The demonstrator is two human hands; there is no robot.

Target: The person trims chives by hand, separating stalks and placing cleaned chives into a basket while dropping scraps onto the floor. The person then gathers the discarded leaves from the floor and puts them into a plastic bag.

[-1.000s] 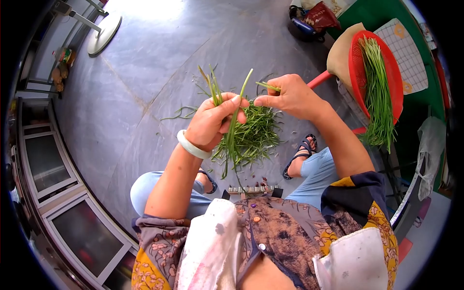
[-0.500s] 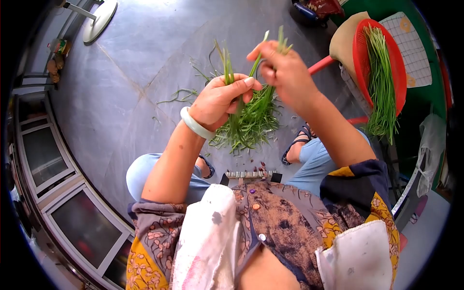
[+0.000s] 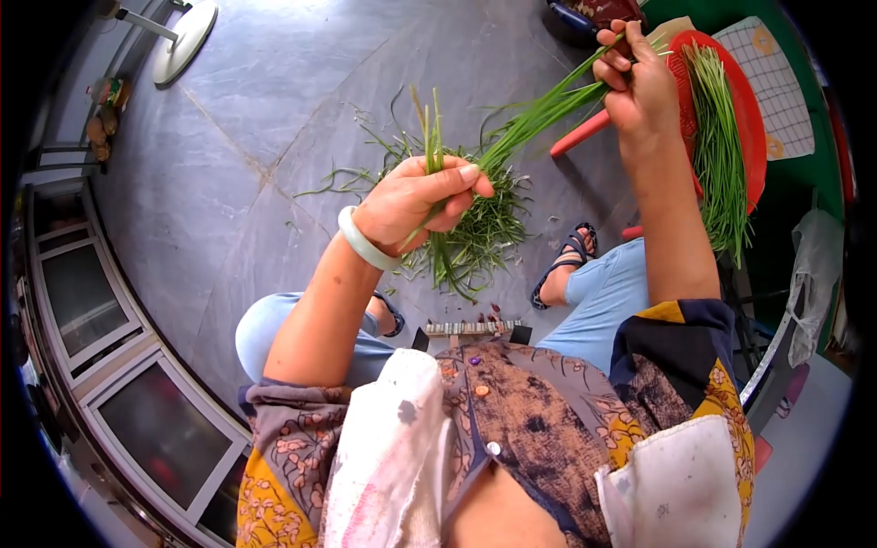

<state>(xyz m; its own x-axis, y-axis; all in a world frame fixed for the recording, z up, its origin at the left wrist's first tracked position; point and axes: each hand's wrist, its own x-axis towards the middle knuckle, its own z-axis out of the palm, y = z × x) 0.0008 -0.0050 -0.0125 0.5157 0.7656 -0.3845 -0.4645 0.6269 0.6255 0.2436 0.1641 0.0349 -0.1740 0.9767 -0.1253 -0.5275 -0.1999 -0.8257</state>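
My left hand (image 3: 425,196), a pale bangle (image 3: 367,239) at its wrist, is closed round a small bunch of chives (image 3: 432,128), whose ends stick up past the thumb and hang below. Raised at the upper right, my right hand (image 3: 637,82) is closed on the ends of some long chives (image 3: 548,114). These slant down from it towards my left fingers; whether the left fingers also pinch them I cannot tell. Beneath my left hand, a loose heap of chive scraps (image 3: 484,228) lies on the floor.
To the right, a red plastic stool (image 3: 751,119) bears a bundle of long chives (image 3: 717,155) hanging over its edge. A white round base (image 3: 187,41) stands at the upper left. Glass-fronted cabinets (image 3: 160,429) line the left side. My sandalled foot (image 3: 566,265) rests near the heap.
My right hand has moved up and right, away from the left, drawing long chives out between them. My left hand has stayed almost in place with its bunch.
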